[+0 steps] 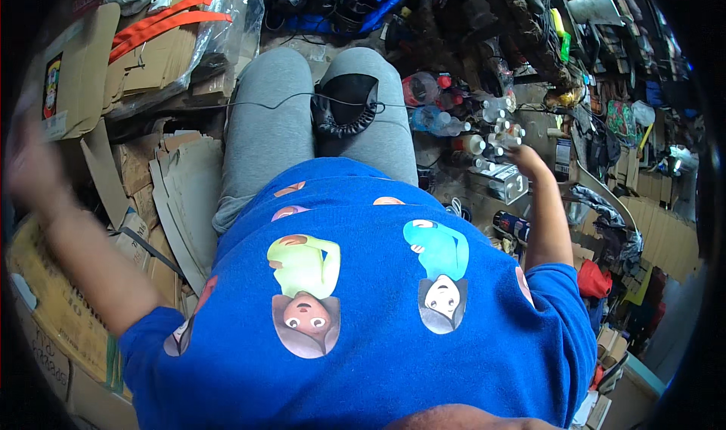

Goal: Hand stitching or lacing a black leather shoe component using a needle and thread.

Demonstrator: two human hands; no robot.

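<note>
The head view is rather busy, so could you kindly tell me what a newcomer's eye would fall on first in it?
Most likely the bright blue shirt with upside-down cartoon figures, filling the lower middle. Next, probably, the black item with a crinkled edge on the right thigh, and the orange strips on cardboard at upper left. The bottles clustered right of centre, near the right hand, may follow.

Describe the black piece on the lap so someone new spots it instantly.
Find the grey trousers beyond the blue shirt. On the right thigh, toward the knee, where a thin dark cord crosses the lap, lies a black piece, possibly a shoe part. Its curved, ridged near edge sets it apart from the smooth grey cloth.
</note>
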